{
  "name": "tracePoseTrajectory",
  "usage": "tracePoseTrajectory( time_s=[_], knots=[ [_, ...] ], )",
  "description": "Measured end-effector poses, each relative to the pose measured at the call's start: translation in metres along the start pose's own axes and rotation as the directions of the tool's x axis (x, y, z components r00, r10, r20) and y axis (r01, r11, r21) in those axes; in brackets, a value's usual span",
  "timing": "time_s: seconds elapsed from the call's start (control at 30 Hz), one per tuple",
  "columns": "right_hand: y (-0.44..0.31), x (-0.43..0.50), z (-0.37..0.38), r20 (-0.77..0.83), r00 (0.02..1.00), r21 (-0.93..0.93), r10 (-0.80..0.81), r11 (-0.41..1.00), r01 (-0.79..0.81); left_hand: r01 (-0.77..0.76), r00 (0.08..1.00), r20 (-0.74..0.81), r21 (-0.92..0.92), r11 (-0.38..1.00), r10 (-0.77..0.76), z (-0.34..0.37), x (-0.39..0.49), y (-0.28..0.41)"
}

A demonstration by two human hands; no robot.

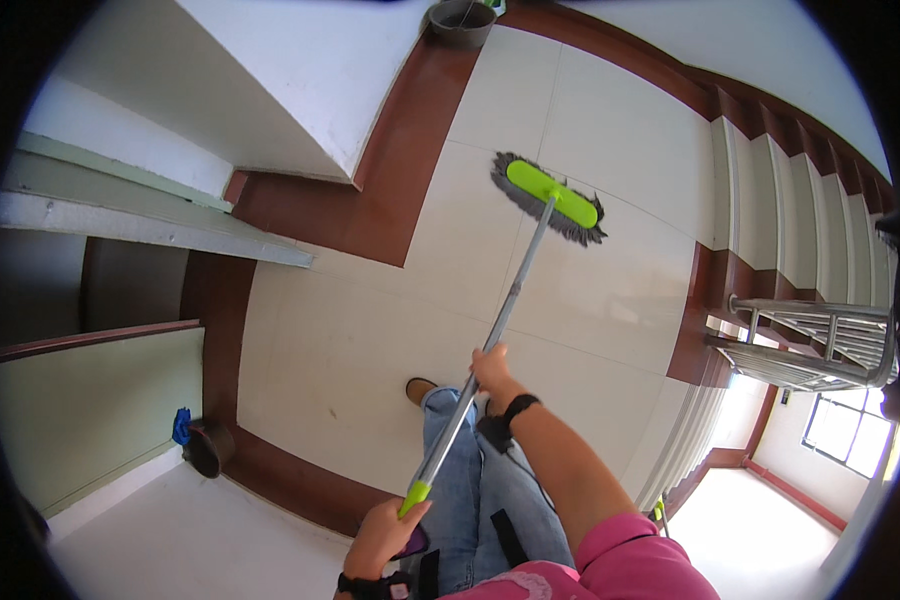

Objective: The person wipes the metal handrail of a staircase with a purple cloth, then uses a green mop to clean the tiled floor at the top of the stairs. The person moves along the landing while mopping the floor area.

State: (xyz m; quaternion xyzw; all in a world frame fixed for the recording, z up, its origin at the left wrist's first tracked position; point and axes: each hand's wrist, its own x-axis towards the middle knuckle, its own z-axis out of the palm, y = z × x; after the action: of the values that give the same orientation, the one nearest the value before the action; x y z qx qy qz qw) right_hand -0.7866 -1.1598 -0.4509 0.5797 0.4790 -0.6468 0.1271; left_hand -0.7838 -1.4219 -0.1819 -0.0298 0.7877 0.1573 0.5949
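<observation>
A flat dust mop with a lime-green plate (529,178) and grey fringed pad (521,196) rests on the pale tiled floor (330,337). Its grey metal handle (508,307) slants down towards my body. Around the lime-green grip (418,491) at the handle's end, my left hand (386,534) is closed. Further up the pole, my right hand (493,371) grips the metal tube. Both wrists wear black bands.
Stairs going up (776,195) and a metal railing (817,337) stand at the right. A dark bucket (463,24) sits at the top by the wall corner. Beside an open door (105,397) at lower left is another dark container (208,450) with a blue cloth-like item (182,426).
</observation>
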Motion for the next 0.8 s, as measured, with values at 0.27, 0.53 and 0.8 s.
tracePoseTrajectory(
  time_s=[0.27, 0.53, 0.8],
  knots=[
    [0.143, -0.126, 0.091, 0.366, 0.926, -0.568, 0.090, 0.810, 0.146, 0.468, 0.881, -0.055, 0.253, 0.846, -0.471, -0.043, -0.099, -0.158],
    [0.158, -0.158, 0.097, 0.733, 0.676, -0.609, 0.072, -0.371, 0.700, 0.002, 0.991, -0.129, 0.149, 0.989, 0.017, -0.011, -0.144, -0.193],
    [0.104, -0.044, -0.004, 0.500, 0.866, -0.659, 0.009, 0.652, 0.374, 0.126, 0.987, -0.122, 0.206, 0.970, -0.102, 0.046, -0.079, -0.054]
  ],
)
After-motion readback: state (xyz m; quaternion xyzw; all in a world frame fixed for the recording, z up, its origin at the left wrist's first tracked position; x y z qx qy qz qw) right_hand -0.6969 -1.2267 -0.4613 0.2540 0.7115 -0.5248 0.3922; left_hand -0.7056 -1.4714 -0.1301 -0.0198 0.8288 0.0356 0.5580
